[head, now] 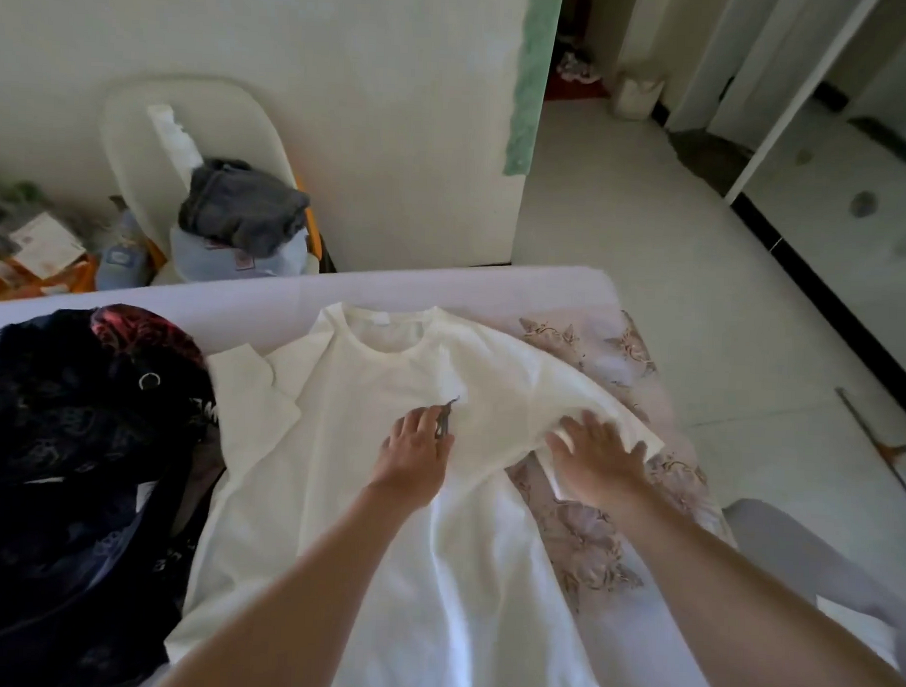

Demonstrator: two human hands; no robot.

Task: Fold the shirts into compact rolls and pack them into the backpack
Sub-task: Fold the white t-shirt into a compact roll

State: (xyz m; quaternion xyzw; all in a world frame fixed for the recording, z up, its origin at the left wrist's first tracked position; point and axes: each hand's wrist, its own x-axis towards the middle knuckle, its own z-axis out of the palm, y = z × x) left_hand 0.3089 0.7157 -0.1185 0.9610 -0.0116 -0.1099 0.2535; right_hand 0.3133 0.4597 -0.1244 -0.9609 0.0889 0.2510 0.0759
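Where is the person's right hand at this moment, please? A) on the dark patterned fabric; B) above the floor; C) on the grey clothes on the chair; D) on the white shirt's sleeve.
D: the right hand lies with fingers spread on the bunched sleeve of the white shirt.

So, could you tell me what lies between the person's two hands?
In the head view, only fabric of the white T-shirt lies between the left hand and right hand, bearing a small grey print.
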